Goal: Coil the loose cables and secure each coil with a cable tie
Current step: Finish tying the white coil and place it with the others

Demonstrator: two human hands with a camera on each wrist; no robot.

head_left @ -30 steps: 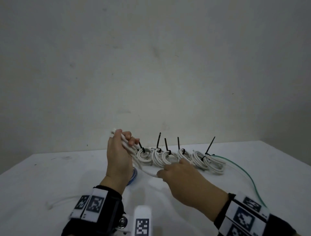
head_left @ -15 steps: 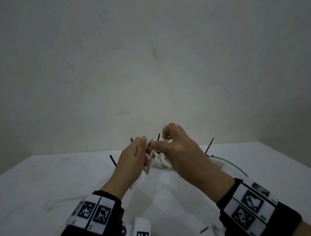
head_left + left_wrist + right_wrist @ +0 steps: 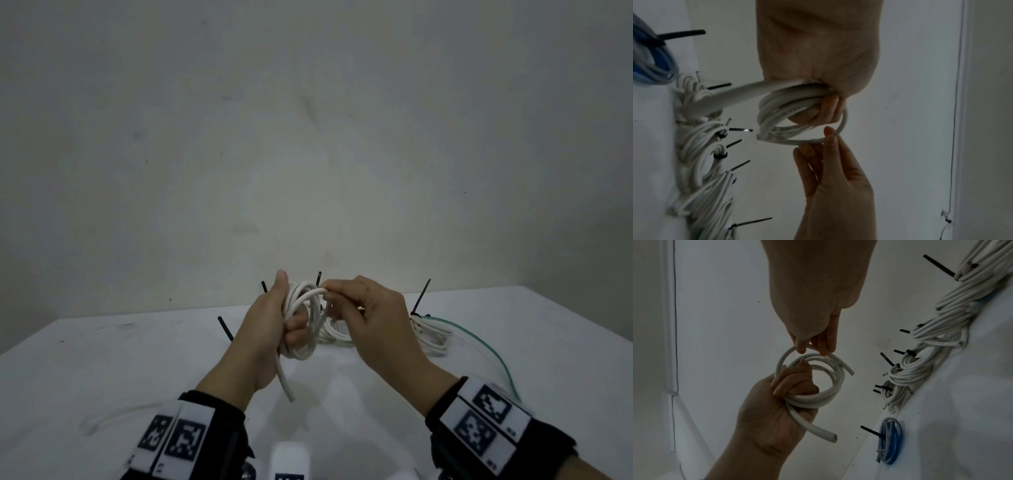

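Observation:
My left hand [image 3: 289, 308] grips a coil of thick white cable [image 3: 305, 322] held upright above the white table [image 3: 102, 359]. Its fingers curl through the loops. One cut end [image 3: 286, 383] hangs below the palm. My right hand [image 3: 327, 293] pinches the outermost loop at the top of the coil, close to the other cut end. In the right wrist view, the right hand's fingertips [image 3: 802, 348] pinch the cable above the coil [image 3: 824, 395], which the left hand [image 3: 789, 386] grips from below. The left wrist view shows the coil [image 3: 789, 112] under the left palm.
A row of several white coils [image 3: 430, 334], each bound with a black cable tie [image 3: 420, 298], lies along the table's far side behind my hands. A tied blue coil [image 3: 889, 439] lies at its left end. A green cable [image 3: 486, 346] trails right; a loose white cable [image 3: 113, 414] lies near left.
A second ago my right hand was low over the table with the cable slack. It has risen to meet the left hand, and the last loop now lies on the coil.

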